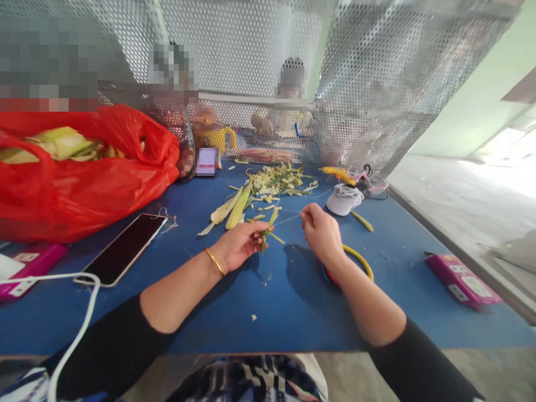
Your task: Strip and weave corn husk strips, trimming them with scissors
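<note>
My left hand [245, 244] pinches a small piece of knotted green corn husk [267, 237] between thumb and fingertips. From that piece a thin pale thread [288, 219] runs across to my right hand [320, 231], whose fingers are closed on it. Below my right forearm lies a tool with a curved yellow handle [363, 261] and a bit of red, mostly hidden. Just beyond my left hand rest strips of corn husk [238, 209]. A spool of white thread [344, 200] stands past my right hand.
A heap of shredded husk [276, 181] lies farther back on the blue table [259, 329]. At left are a red plastic bag [104, 184] of husks, a phone [125, 248] and a white cable [90, 312]. A magenta power strip [464, 281] lies right; perforated metal screens [247, 50] stand behind.
</note>
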The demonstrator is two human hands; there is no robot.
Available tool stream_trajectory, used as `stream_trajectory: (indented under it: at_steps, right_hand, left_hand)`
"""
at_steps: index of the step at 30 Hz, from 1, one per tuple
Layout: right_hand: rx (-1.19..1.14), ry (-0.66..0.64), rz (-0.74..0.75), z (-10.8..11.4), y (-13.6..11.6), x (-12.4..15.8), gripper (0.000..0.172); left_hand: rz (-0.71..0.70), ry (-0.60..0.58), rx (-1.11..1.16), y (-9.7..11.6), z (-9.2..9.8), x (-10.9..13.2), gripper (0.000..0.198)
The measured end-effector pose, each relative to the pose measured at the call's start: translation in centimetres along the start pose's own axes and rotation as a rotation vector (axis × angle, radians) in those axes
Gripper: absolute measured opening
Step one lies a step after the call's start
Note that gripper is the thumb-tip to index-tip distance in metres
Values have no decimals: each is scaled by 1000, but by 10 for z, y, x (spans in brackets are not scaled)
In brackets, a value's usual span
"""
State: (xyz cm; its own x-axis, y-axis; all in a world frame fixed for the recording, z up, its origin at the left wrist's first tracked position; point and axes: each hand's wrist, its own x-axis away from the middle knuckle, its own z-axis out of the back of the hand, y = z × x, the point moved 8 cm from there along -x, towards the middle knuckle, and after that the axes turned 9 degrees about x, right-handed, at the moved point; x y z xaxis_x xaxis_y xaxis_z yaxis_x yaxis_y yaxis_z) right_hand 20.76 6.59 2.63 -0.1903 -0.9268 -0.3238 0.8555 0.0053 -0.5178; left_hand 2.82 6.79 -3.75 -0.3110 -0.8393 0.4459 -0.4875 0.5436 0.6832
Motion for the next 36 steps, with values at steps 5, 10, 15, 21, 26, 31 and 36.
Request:
stream_trajectory:
  at_steps: [5,10,15,21,26,31,36]
  right_hand:
    - [235,96,64,5,2,2,13]
    - [331,148,238,1,-3,2,19]
    - [3,94,322,-4,-10,2,22]
    - [-425,-344,239,-48,-19,14,15]
    - [-397,-406,211,-60,-27,24,3]
    - [-545,-480,0,-63,-19,24,17]
    - [-660,-546,-170,-61,-11,25,16]
  left_hand:
    - [-83,-88,-41,6,-1,-1,14]
    - [-106,-106,-62,10,-2,0,19]
    - [-57,-128,-62,8,-3,-1,17]
    - [-7,-126,-66,3,-3,0,13]
    - [27,-125,-75,-1,-4,-2,14]
    - [-11,-105,-154,-1,-2,-2,12]
    - [-59,-107,-166,1,-1,-3,10]
